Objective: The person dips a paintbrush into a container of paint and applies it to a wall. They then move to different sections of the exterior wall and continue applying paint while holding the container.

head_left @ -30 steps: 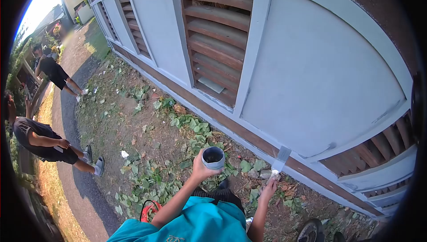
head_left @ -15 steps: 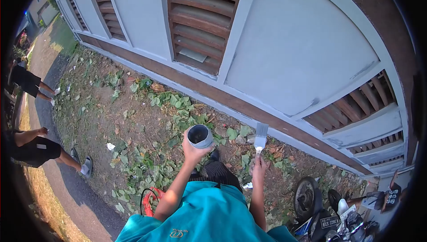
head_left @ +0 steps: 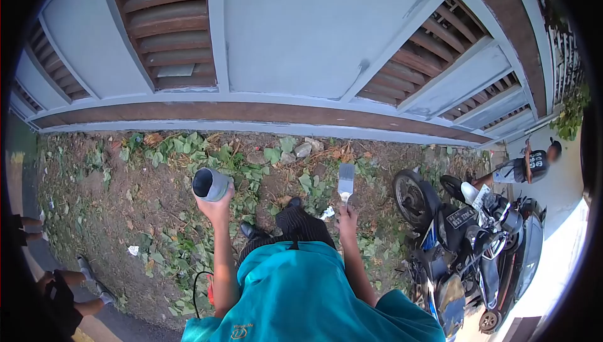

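My left hand (head_left: pixel 215 209) grips a grey, paint-smeared cup (head_left: pixel 218 185), tilted so its dark opening faces left. What lies inside the cup is too dark to make out. In my right hand (head_left: pixel 346 221) is a paintbrush (head_left: pixel 346 182), held by its handle with the wide bristle end pointing up and away from me. Both hands are in front of my body, apart from each other and above the ground. Beyond them stands the pale grey-white wall (head_left: pixel 314 40), which neither the brush nor the cup touches.
A brown band (head_left: pixel 251 113) runs along the wall's base, with slatted vents (head_left: pixel 169 25) above. Leafy cuttings (head_left: pixel 188 147) and stones cover the soil. Parked motorcycles (head_left: pixel 461 216) stand at right, near a person (head_left: pixel 534 163). Other people's legs (head_left: pixel 88 292) show at lower left.
My view has turned to the right, so the motorcycles show more fully. The cup has shifted left and tipped leftward. The brush stays in my right hand.
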Available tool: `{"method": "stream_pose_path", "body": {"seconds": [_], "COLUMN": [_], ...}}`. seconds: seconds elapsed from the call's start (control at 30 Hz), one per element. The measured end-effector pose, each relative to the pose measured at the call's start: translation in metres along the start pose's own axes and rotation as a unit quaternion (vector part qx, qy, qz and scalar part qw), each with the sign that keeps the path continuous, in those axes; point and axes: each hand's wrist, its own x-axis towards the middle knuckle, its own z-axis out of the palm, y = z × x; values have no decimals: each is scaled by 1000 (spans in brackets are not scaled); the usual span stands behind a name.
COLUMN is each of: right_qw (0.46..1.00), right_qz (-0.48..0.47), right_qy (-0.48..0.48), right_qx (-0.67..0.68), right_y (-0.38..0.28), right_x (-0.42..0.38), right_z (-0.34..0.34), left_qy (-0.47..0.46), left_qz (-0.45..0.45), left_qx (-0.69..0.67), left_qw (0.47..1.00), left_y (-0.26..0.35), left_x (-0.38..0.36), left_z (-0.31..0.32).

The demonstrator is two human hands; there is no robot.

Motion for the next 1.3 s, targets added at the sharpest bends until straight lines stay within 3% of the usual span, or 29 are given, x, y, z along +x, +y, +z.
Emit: {"method": "stream_pose_path", "body": {"seconds": [0.17, 0.3, 0.47, 0.57, 0.77, 0.87, 1.03, 1.17, 1.3], "right_qw": [995, 994, 996, 995, 994, 995, 999, 995, 981], "right_qz": [56, 62, 46, 62, 48, -3, -36, -32, -71], "right_qy": [-82, -86, -51, -10, 55, 37, -20, -93, -133], "right_qx": [15, 1, 55, 80, 80, 88, -33, 30, 119], "right_y": [-1, 2, 12, -14, 17, 12, -30, -79, -108], "right_x": [3, 23, 73, 89, 177, 217, 284, 309, 305], "right_z": [-4, -30, -99, -146, -234, -253, -253, -227, -195], "left_qy": [-29, -45, -86, -101, -151, -116, -93, -69, -105], "left_qz": [-6, 4, 17, 37, 26, 21, -6, -2, 38], "left_qx": [-9, -14, 3, 38, 85, 65, 71, 99, 136], "left_qw": [1000, 999, 996, 993, 985, 991, 993, 993, 984], "left_y": [-7, -2, -10, -23, -8, -10, 21, 43, 18], "left_x": [-24, -42, -75, -104, -169, -195, -228, -236, -232], "left_z": [4, 31, 91, 130, 211, 237, 253, 260, 262]}}
